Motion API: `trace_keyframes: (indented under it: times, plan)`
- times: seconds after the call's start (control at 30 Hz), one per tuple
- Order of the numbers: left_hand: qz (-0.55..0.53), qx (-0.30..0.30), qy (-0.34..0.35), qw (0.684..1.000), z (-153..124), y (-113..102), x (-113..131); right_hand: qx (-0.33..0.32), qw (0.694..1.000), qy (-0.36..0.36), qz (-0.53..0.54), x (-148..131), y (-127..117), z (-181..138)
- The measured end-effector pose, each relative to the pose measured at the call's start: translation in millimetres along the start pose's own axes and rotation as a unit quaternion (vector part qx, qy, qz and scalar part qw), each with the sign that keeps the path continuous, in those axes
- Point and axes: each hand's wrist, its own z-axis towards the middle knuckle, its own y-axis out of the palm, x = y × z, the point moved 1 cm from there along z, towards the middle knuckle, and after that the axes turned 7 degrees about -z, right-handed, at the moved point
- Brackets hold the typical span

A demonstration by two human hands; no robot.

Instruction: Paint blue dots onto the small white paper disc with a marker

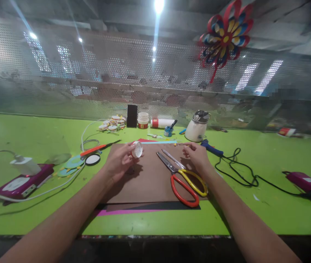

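My left hand point(121, 160) is closed round a small round white container point(137, 149), held just above a brown sheet of card point(147, 182). My right hand point(196, 155) rests over the far right part of that sheet, fingers curled in a pinch near a small yellow bit; what it holds is too small to make out. Large scissors point(182, 177) with one red and one yellow handle lie open on the card, just left of my right hand.
Green table point(254, 219) with a perforated metal screen behind. Blue glue gun point(211, 148) and black cable on the right, white kettle-like pot point(197, 126), glue bottle, cups, paper circles point(74, 162), purple devices at both sides, white charger and cable on the left. Paper pinwheel point(225, 36) hangs above.
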Motion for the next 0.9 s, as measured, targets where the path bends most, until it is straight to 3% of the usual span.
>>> trace_keyframes:
  times: [0.3, 0.67, 0.9]
  plan:
    - [-0.002, -0.020, -0.006, 1.000, -4, 4, 2, -0.025, 1.000, 0.014, -0.010, -6, 2, -4]
    - [-0.015, 0.020, 0.003, 1.000, -3, 4, 4, -0.042, 0.999, 0.014, -0.011, 0, 11, -3]
    - [-0.019, 0.005, 0.012, 1.000, -4, 2, 4, 0.010, 1.000, -0.007, -0.008, -3, 0, -1]
